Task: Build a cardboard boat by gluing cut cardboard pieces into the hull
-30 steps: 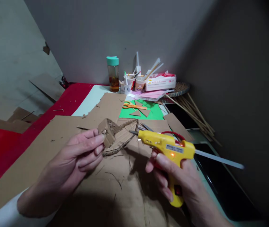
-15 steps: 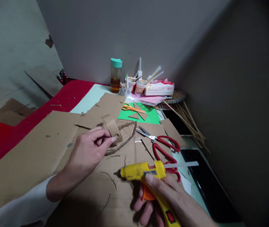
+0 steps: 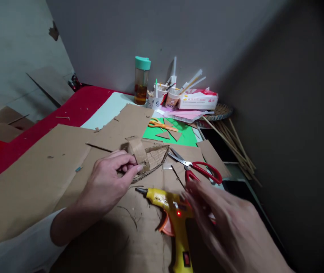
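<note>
My left hand (image 3: 109, 182) pinches a small folded cardboard piece (image 3: 139, 151) and presses it against a boat-shaped cardboard form (image 3: 154, 159) on the big cardboard sheet (image 3: 36, 178). A yellow hot glue gun (image 3: 173, 216) lies on the sheet in front of me, its red light on and its nozzle pointing left. My right hand (image 3: 227, 223) hovers just right of the gun with fingers spread, blurred by motion and holding nothing. Red-handled scissors (image 3: 198, 168) lie just beyond that hand.
At the back stand a teal-capped bottle (image 3: 141, 80), paper cups of sticks (image 3: 164, 99) and a tissue pack (image 3: 198, 99). Orange scissors (image 3: 159, 125) rest on green paper (image 3: 176, 136). Wooden skewers (image 3: 233, 142) and a dark tablet (image 3: 236, 185) lie right. Red cloth (image 3: 5, 151) covers the left.
My right hand brought the glue gun down from beside the cardboard piece, laid it on the sheet and let go. My left hand lowered the folded piece onto the boat-shaped form.
</note>
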Demonstrator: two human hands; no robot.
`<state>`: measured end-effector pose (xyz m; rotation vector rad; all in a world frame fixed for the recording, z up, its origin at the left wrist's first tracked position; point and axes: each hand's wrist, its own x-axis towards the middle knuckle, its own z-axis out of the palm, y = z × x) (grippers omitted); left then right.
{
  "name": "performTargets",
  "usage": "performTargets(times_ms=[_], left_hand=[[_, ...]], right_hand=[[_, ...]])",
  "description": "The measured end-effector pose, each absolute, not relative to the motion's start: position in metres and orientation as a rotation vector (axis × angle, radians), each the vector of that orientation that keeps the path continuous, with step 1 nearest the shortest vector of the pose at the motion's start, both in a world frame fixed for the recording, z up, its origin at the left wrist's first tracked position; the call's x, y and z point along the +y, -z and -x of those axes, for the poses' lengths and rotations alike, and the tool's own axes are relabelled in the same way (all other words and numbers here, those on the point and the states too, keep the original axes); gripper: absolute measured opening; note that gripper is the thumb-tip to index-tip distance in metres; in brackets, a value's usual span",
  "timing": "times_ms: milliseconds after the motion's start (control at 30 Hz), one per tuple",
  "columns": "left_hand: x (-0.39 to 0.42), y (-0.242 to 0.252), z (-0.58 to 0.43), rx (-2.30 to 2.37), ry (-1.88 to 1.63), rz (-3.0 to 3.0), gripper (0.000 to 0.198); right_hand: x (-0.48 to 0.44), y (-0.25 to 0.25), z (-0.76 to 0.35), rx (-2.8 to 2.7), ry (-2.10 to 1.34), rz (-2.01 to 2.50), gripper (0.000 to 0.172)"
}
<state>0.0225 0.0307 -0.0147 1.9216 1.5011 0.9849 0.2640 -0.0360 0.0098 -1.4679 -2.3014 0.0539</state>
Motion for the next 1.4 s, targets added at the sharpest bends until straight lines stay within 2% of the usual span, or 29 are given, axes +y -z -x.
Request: performTargets(times_ms=[33, 100, 200, 267, 433, 567, 733, 900, 1133, 1267, 1400], left_hand=[[0.031, 0.014, -0.023, 1.509, -0.975, -1.921, 0.022], [0.031, 0.012, -0.023, 1.527, -0.959, -1.909, 0.021], [0.032, 0.012, -0.022, 1.535, -0.938, -1.898, 0.021], [0.032, 0.014, -0.021, 1.523, -0.952, -1.914, 0.021], [0.030, 0.015, -0.020, 1.363, -1.126, -2.047, 0.017], [0.023, 0.010, -0.021, 1.334, -1.273, -2.081, 0.023], [0.012, 0.007, -0.021, 1.404, -1.311, -2.013, 0.018], [0.002, 0.007, -0.024, 1.477, -1.301, -1.989, 0.020], [-0.002, 0.005, -0.026, 1.415, -1.337, -2.058, 0.020], [-0.002, 0.006, -0.022, 1.392, -1.302, -2.064, 0.015], [-0.001, 0.008, -0.018, 1.339, -1.276, -2.067, 0.019]], right_hand=[[-0.023, -0.010, -0.259, -2.331, -0.016, 1.427, 0.024], [0.001, -0.006, -0.250, -2.401, -0.058, 1.450, 0.028], [0.023, 0.008, -0.241, -2.469, -0.328, 1.457, 0.025], [0.024, 0.017, -0.238, -2.434, -0.378, 1.441, 0.020], [0.009, 0.019, -0.239, -2.284, -0.167, 1.450, 0.017], [-0.001, 0.009, -0.244, -2.074, -0.015, 1.409, 0.014], [-0.014, 0.003, -0.247, -1.897, -0.126, 1.251, 0.028], [-0.023, 0.001, -0.243, -1.845, -0.195, 1.226, 0.023], [-0.030, -0.002, -0.234, -1.823, -0.085, 1.137, 0.033], [-0.032, -0.001, -0.231, -1.820, -0.072, 1.149, 0.033], [-0.032, -0.001, -0.229, -1.787, -0.063, 1.141, 0.030]])
